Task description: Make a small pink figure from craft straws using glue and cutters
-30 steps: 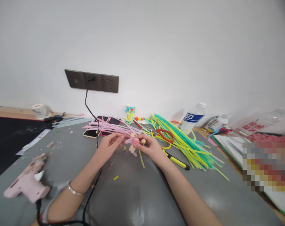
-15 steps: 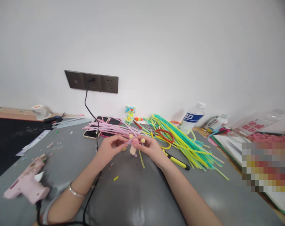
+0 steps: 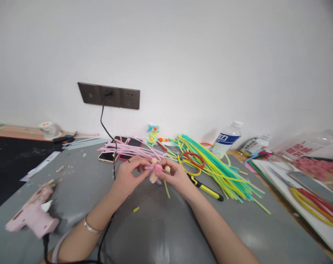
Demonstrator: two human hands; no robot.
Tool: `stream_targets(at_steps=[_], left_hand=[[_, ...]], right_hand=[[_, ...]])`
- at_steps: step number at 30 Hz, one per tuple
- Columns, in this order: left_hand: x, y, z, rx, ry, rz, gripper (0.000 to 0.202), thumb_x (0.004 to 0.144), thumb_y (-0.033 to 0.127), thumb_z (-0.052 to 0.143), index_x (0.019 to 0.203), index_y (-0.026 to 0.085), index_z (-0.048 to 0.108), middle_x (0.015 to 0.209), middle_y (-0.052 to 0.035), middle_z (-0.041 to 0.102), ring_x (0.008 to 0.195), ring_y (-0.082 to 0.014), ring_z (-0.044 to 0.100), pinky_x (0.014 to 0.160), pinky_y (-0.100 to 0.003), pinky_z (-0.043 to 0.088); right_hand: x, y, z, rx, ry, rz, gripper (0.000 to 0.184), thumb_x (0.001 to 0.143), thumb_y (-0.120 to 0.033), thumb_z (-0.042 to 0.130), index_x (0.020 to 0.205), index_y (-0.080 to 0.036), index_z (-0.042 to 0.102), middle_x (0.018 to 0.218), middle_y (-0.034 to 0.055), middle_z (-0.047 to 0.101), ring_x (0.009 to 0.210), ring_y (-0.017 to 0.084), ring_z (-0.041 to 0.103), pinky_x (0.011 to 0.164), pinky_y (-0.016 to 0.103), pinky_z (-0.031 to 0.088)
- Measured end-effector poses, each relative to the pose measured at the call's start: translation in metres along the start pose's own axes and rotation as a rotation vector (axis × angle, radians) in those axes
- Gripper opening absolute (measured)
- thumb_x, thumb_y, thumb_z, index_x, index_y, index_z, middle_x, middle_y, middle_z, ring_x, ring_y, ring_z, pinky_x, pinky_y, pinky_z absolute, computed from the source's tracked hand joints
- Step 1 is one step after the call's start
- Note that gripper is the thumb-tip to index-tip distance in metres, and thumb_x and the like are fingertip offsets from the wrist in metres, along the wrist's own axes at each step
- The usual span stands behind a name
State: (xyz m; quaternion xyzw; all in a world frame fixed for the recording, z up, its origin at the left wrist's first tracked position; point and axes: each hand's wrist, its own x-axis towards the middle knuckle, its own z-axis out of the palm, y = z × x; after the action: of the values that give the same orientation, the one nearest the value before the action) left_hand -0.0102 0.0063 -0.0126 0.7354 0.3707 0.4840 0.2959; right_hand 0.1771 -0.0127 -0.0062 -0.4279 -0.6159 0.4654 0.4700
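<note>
Both my hands meet over the middle of the grey table (image 3: 161, 223). Between them is a small pink pipe-cleaner figure (image 3: 156, 170) with yellow tips. My left hand (image 3: 129, 175) pinches its left side with curled fingers. My right hand (image 3: 175, 175) grips its right side, fingers closed round it. Just behind the hands lies a bundle of pink pipe cleaners (image 3: 128, 149). A silver bracelet (image 3: 90, 225) circles my left wrist.
A pink glue gun (image 3: 31, 214) lies at the left, its black cord (image 3: 107, 124) running up to the wall sockets (image 3: 109, 96). Green and yellow pipe cleaners (image 3: 220, 167), red-handled scissors (image 3: 192, 157), a yellow-black tool (image 3: 206, 187), phones (image 3: 115, 148), a water bottle (image 3: 225, 139) and papers lie around.
My hands have drawn closer together round the pink figure and turned it slightly. The view has shifted a little, and scissors now show at the right edge.
</note>
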Motion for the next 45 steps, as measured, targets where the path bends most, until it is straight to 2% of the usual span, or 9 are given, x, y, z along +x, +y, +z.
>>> stream_targets(at_steps=[5,10,14,17,20,26,30,37,45], left_hand=[[0.001,0.006,0.000,-0.040,-0.007,-0.028,0.010,0.081,0.027,0.066,0.084,0.022,0.074,0.087,-0.0059,0.073,0.076,-0.0187,0.064,0.066,-0.027,0.051],[0.002,0.004,0.002,-0.282,-0.036,-0.245,0.015,0.078,0.032,0.070,0.083,0.018,0.072,0.087,-0.0061,0.074,0.079,-0.0196,0.067,0.071,-0.029,0.053],[0.005,-0.004,-0.002,-0.395,0.122,-0.374,0.020,0.073,0.035,0.076,0.084,0.018,0.071,0.082,-0.0028,0.073,0.075,-0.0164,0.064,0.069,-0.026,0.051],[0.008,-0.010,-0.005,-0.571,0.293,-0.428,0.021,0.069,0.032,0.080,0.082,0.018,0.071,0.072,0.0013,0.068,0.065,-0.0109,0.058,0.062,-0.022,0.047],[0.010,-0.012,-0.007,-0.759,0.345,-0.487,0.022,0.064,0.029,0.084,0.076,0.016,0.070,0.067,0.0023,0.065,0.062,-0.0083,0.056,0.059,-0.019,0.046],[0.011,-0.006,-0.006,-0.905,0.302,-0.587,0.028,0.055,0.028,0.090,0.067,0.012,0.070,0.064,0.0015,0.064,0.062,-0.0077,0.059,0.057,-0.016,0.048],[0.012,-0.003,-0.005,-0.985,0.272,-0.676,0.035,0.051,0.024,0.092,0.079,0.012,0.073,0.067,0.0009,0.067,0.060,-0.0079,0.060,0.056,-0.017,0.051],[0.009,0.002,-0.006,-1.056,0.160,-0.724,0.030,0.060,0.021,0.088,0.083,0.011,0.071,0.068,0.0003,0.066,0.058,-0.0068,0.060,0.055,-0.016,0.052],[0.008,0.007,-0.007,-1.145,0.047,-0.724,0.028,0.064,0.019,0.086,0.087,0.014,0.071,0.072,-0.0001,0.069,0.059,-0.0068,0.061,0.056,-0.015,0.053]], right_hand=[[-0.001,-0.002,0.002,0.013,-0.009,0.000,0.033,0.072,-0.051,0.074,0.075,-0.023,0.058,0.067,-0.0017,0.058,0.060,0.015,0.049,0.058,0.028,0.039],[0.000,0.001,0.000,0.006,0.000,-0.001,0.030,0.074,-0.047,0.074,0.080,-0.021,0.060,0.070,-0.0019,0.057,0.065,0.015,0.052,0.062,0.028,0.040],[0.001,0.007,-0.001,0.063,-0.008,0.022,0.035,0.077,-0.047,0.072,0.095,-0.021,0.059,0.080,0.0005,0.061,0.070,0.015,0.056,0.066,0.029,0.043],[0.001,0.009,0.000,0.050,-0.010,0.040,0.035,0.079,-0.051,0.070,0.087,-0.020,0.055,0.074,-0.0005,0.058,0.065,0.014,0.055,0.062,0.028,0.042],[-0.001,0.009,0.003,0.005,-0.045,0.053,0.036,0.080,-0.052,0.068,0.082,-0.021,0.051,0.067,-0.0027,0.055,0.060,0.013,0.051,0.057,0.026,0.039],[-0.004,0.006,0.008,-0.060,-0.061,0.064,0.036,0.081,-0.052,0.067,0.079,-0.021,0.050,0.069,-0.0025,0.052,0.060,0.012,0.048,0.057,0.026,0.038],[-0.001,0.010,0.005,-0.018,0.022,0.018,0.036,0.080,-0.053,0.067,0.081,-0.022,0.050,0.068,-0.0031,0.050,0.060,0.013,0.048,0.059,0.027,0.038],[0.002,0.013,0.000,-0.003,0.081,-0.032,0.032,0.082,-0.051,0.066,0.086,-0.022,0.051,0.070,-0.0033,0.052,0.065,0.014,0.052,0.061,0.026,0.040],[-0.010,0.011,0.010,-0.619,-0.116,-0.124,0.011,0.083,-0.029,0.068,0.084,-0.023,0.059,0.073,-0.0036,0.064,0.069,0.015,0.056,0.083,0.036,0.035]])
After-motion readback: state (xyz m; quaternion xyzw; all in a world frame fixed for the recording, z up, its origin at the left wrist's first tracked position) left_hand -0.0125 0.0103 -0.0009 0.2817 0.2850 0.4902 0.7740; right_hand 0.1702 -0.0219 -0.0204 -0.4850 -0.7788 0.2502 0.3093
